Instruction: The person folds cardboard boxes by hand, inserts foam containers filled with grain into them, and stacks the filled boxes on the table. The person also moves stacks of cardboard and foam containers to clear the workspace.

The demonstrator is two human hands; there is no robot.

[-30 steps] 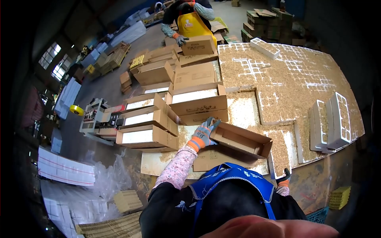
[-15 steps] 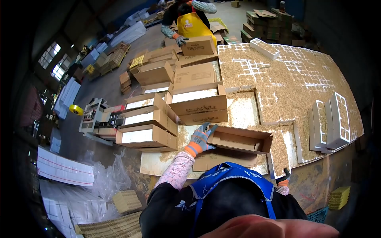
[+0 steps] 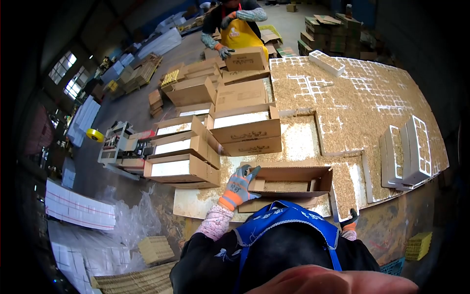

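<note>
My left hand [image 3: 238,187], in a grey and orange glove, grips the left end of an open cardboard box [image 3: 320,181]. The box's open top faces me, and a brown bottom shows inside. Under it lies another piece of cardboard [image 3: 279,204], partly covered. At the near table edge my right hand [image 3: 350,220] is closed on the end of a long white foam tray [image 3: 345,188] packed with brown grainy material. That tray stands just right of the box; most of the right fingers are hidden beneath it.
More filled foam trays [image 3: 362,103] cover the right of the table, with some stood on edge [image 3: 417,149]. Boxes with white trays inside [image 3: 245,128] are at left, near a taping machine [image 3: 122,149]. Opposite, a co-worker in a yellow apron [image 3: 240,36] touches a box [image 3: 246,60].
My left hand has drawn the cardboard box slightly left and towards me, levelling it and tipping its opening my way. My right hand stays on the foam tray. The co-worker's raised hand has come down.
</note>
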